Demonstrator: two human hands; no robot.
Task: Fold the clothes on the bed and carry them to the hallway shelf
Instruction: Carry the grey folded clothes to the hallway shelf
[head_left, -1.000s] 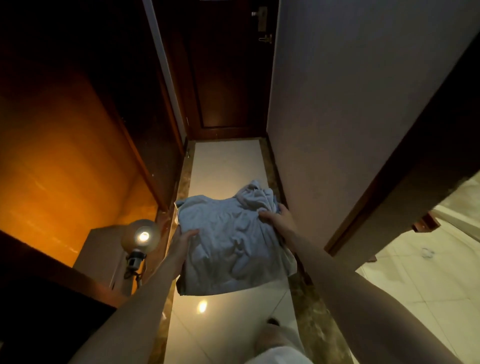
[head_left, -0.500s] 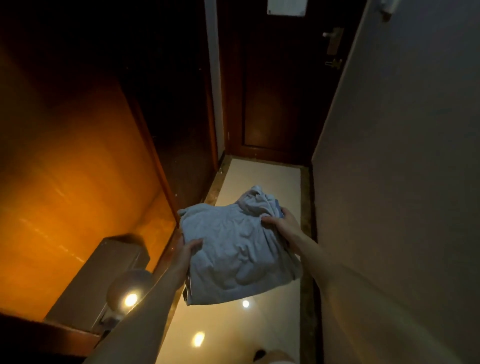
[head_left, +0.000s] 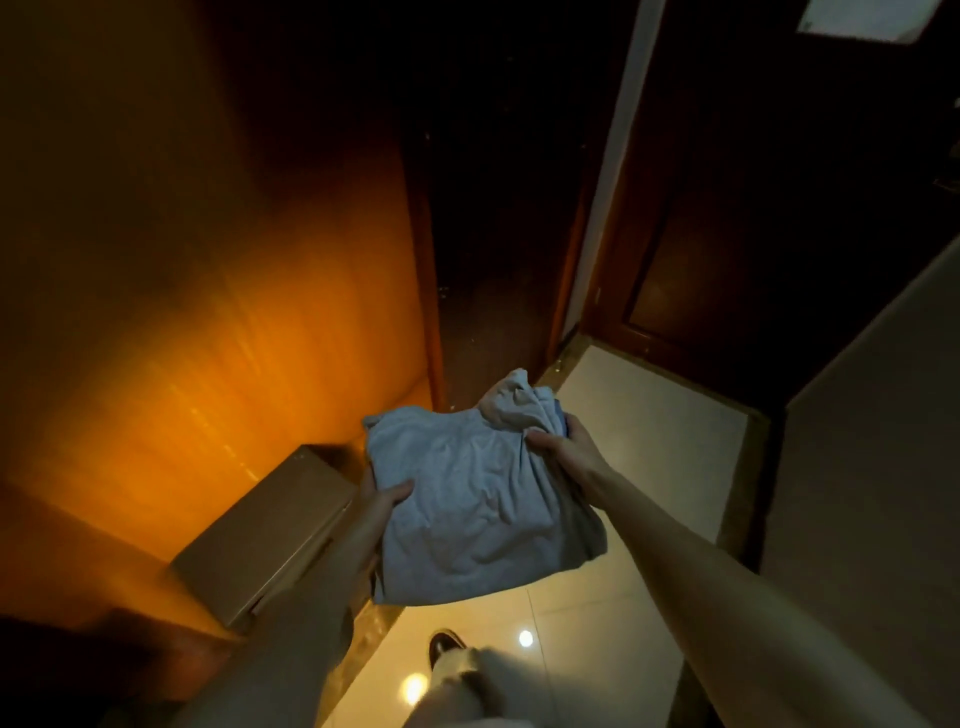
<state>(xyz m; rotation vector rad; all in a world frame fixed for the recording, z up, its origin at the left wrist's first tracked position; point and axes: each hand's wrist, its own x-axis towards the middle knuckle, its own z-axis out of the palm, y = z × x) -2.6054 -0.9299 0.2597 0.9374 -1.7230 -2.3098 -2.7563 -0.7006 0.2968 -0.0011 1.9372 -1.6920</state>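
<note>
A folded stack of light blue-grey clothes hangs in the air in front of me over the hallway floor. My left hand grips its left edge, thumb on top and fingers hidden underneath. My right hand grips the bunched far right corner, thumb over the cloth. An orange-lit wooden alcove opens to my left; its shelf boards are too dark to make out.
A tan box sits low in the alcove just left of the clothes. A dark wooden door closes the hallway ahead. A grey wall runs along the right. Glossy white floor tiles lie below, with my shoe on them.
The view has swung left toward the orange-lit alcove, and the small lamp has left view. The clothes stay held between both hands, now closer to the tan box.
</note>
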